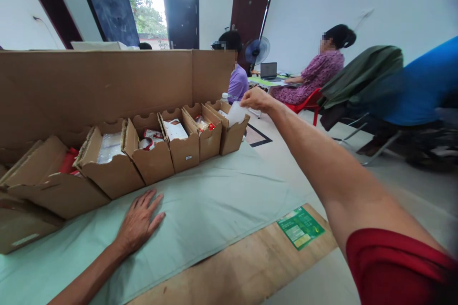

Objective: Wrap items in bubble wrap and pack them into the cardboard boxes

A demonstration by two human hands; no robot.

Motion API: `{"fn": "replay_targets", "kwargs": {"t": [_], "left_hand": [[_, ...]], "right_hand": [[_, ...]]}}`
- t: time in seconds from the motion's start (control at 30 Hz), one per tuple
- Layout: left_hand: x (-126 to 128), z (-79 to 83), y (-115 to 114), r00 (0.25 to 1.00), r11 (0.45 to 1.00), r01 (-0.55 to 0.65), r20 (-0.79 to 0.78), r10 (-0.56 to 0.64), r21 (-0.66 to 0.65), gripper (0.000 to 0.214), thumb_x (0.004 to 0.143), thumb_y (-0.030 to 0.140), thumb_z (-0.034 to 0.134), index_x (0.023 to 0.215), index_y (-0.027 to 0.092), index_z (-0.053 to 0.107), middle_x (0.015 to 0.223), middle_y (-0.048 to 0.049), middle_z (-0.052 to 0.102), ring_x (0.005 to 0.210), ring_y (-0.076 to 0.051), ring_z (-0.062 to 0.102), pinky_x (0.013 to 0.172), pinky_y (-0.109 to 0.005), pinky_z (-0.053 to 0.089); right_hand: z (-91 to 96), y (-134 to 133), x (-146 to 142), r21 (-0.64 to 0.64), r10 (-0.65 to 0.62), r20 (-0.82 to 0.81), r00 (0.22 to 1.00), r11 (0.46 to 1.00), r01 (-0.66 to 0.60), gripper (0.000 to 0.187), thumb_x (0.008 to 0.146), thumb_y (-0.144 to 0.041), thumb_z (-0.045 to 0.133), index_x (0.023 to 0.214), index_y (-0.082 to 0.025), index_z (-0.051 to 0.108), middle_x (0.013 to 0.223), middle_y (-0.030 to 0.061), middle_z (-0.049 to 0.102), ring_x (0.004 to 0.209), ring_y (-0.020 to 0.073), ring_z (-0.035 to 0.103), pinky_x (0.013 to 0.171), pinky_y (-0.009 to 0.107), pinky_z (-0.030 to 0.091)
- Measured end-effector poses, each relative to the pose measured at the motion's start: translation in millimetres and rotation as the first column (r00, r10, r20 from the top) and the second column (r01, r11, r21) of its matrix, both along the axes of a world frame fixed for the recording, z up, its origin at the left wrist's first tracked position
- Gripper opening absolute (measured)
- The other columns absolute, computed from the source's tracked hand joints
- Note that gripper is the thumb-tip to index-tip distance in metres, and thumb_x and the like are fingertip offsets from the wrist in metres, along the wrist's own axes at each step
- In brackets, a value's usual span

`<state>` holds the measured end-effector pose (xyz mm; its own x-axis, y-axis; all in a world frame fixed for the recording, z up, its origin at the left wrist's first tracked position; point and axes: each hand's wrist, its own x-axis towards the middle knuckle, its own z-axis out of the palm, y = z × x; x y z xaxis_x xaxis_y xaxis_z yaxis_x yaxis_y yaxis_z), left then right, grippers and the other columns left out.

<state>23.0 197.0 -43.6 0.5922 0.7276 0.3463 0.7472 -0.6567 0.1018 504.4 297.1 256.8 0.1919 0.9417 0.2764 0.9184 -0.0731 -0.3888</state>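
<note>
My right hand (256, 98) reaches out over the farthest cardboard bin (232, 138), pinching the edge of a translucent white plastic piece (235, 114), perhaps a bag. Its lower part is inside or against that bin; I cannot make out which. My left hand (140, 221) lies flat with fingers spread on the pale green cloth (200, 195), in front of the bin row. Nearest to it are a bin with clear plastic packs (110, 147) and one with red-and-white packets (152, 139). Further along, one bin holds a white card (175, 129) and another small red and yellowish packets (203, 123).
A tall cardboard panel (107, 81) stands behind the bins. A green printed leaflet (301, 228) lies on the wooden tabletop (214, 274). Beyond are a person in purple (238, 83), a seated person (324, 66) by a laptop (268, 70), and a draped chair (368, 74).
</note>
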Motion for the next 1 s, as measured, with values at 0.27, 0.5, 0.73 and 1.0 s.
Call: {"fn": "replay_targets", "kwargs": {"t": [0.27, 0.5, 0.73, 1.0], "left_hand": [[1, 0.7, -1, 1.0, 0.999, -0.019, 0.024, 0.02, -0.048, 0.056, 0.099, 0.053, 0.047, 0.141, 0.02, 0.063, 0.15, -0.0182, 0.059, 0.138, -0.034, 0.054, 0.113, -0.057, 0.045], [10, 46.1, -12, 0.854, 0.98, -0.054, 0.5, 0.144, -0.191, 0.074, 0.093, 0.062, 0.055, 0.153, 0.021, 0.046, 0.168, -0.0204, 0.033, 0.154, -0.039, 0.033, 0.124, -0.066, 0.023], [50, 106.4, -62, 0.577, 0.354, 0.609, 0.702, 0.418, -0.71, 0.099, 0.077, 0.081, 0.062, 0.153, 0.019, 0.046, 0.131, -0.0181, 0.07, 0.11, -0.033, 0.071, 0.09, -0.045, 0.057], [15, 96.2, -62, 0.648, 0.547, 0.172, 0.512, 0.564, -0.819, 0.059, 0.069, 0.067, 0.078, 0.1, 0.018, 0.067, 0.092, -0.0069, 0.074, 0.087, -0.026, 0.069, 0.078, -0.037, 0.055]], "right_hand": [[12.6, -42, -30, 0.237, -0.071, -0.159, 0.985, 0.966, 0.108, 0.012, 0.082, -0.014, 0.06, 0.081, -0.01, 0.071, 0.08, 0.0074, 0.071, 0.078, 0.0166, 0.062, 0.071, 0.027, 0.049], [3.8, -121, -84, 0.35, 0.314, -0.38, 0.87, 0.92, -0.179, 0.011, 0.083, -0.028, 0.068, 0.079, -0.019, 0.068, 0.075, 0.001, 0.066, 0.071, 0.0139, 0.058, 0.07, 0.027, 0.05], [-108.2, -167, -180, 0.081, 0.559, -0.6, 0.572, 0.754, -0.652, 0.02, 0.082, -0.039, 0.069, 0.073, -0.021, 0.069, 0.07, -0.0009, 0.069, 0.066, 0.015, 0.062, 0.063, 0.028, 0.05], [-72.1, -80, -140, -0.005, 0.388, -0.17, 0.906, 0.919, -0.394, 0.019, 0.087, -0.024, 0.064, 0.1, -0.025, 0.078, 0.109, 0.0046, 0.079, 0.108, 0.0259, 0.07, 0.095, 0.039, 0.053]]}}
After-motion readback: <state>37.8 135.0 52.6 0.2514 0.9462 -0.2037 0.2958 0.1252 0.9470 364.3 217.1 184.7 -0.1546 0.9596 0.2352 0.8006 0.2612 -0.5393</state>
